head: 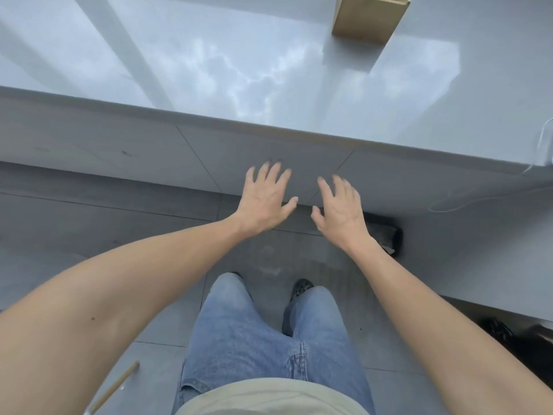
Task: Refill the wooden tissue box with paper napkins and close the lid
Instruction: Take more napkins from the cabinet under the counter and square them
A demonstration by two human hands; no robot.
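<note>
The wooden tissue box [366, 20] stands on the glossy grey countertop [209, 70] at the far upper right, cut off by the top of the frame, so its lid and inside are hidden. No napkins are in view. My left hand [263, 199] and my right hand [341, 211] hover side by side below the counter's front edge, palms down, fingers spread and holding nothing. Both are well short of the box.
The counter's front edge [269, 130] runs across the frame above my hands, with grey cabinet fronts [119, 151] beneath. I stand on a grey tiled floor [89, 223]. A thin wooden stick [115, 387] lies at the lower left; dark objects [386, 235] sit on the floor at right.
</note>
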